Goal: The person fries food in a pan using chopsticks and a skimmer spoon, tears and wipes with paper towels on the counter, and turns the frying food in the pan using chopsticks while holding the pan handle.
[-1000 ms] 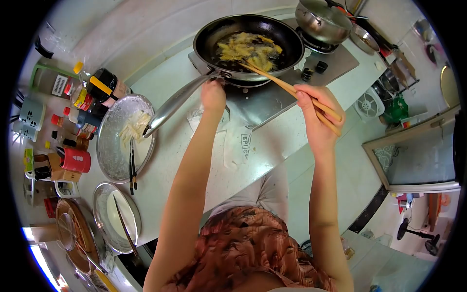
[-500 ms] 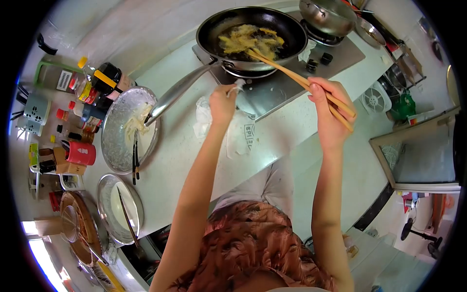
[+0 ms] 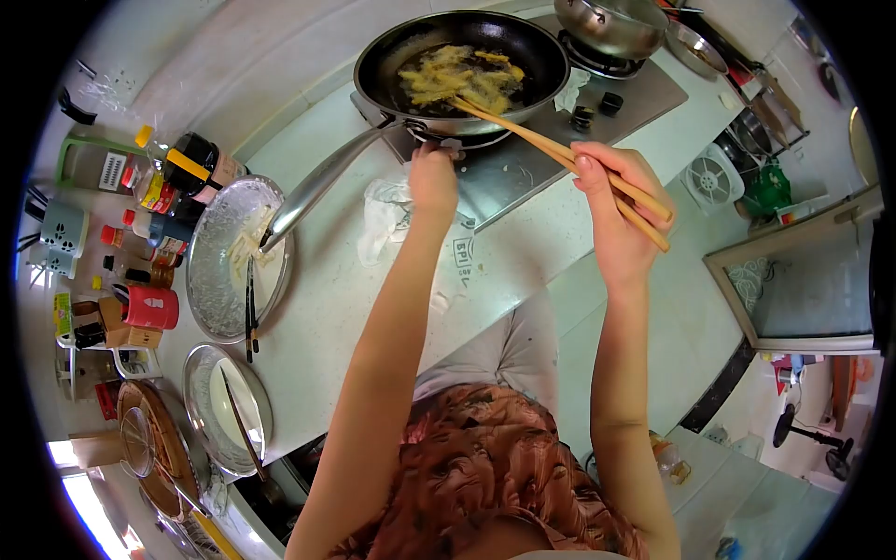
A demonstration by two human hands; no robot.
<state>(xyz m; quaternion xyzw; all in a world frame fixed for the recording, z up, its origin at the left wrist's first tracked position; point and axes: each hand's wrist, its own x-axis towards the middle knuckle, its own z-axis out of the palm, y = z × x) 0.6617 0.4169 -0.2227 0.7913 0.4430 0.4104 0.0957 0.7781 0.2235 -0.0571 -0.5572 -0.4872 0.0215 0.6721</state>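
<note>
My right hand [image 3: 623, 205] grips a pair of long wooden chopsticks [image 3: 532, 140], their tips among the yellow battered strips [image 3: 462, 77] frying in oil. The strips lie in a black wok-like frying pan [image 3: 373, 70] on the left burner, its steel handle pointing toward me and left. My left hand [image 3: 435, 177] is closed just below the pan, at the stove's [image 3: 509, 173] front edge. A bit of crumpled white tissue [image 3: 452, 145] shows at its fingertips. More crumpled tissue [image 3: 381, 219] lies on the counter beside my left wrist.
Left on the counter stands a metal bowl [image 3: 210, 271] with pale strips and dark chopsticks [image 3: 250, 313]. A second bowl [image 3: 201, 401] holds white batter. Several sauce bottles [image 3: 154, 187] line the wall. A steel pot [image 3: 611, 28] sits on the right burner.
My left hand has moved up and slightly right, closer under the pan, with the tissue. The right hand keeps the chopsticks in the pan. The whole view has shifted slightly.
</note>
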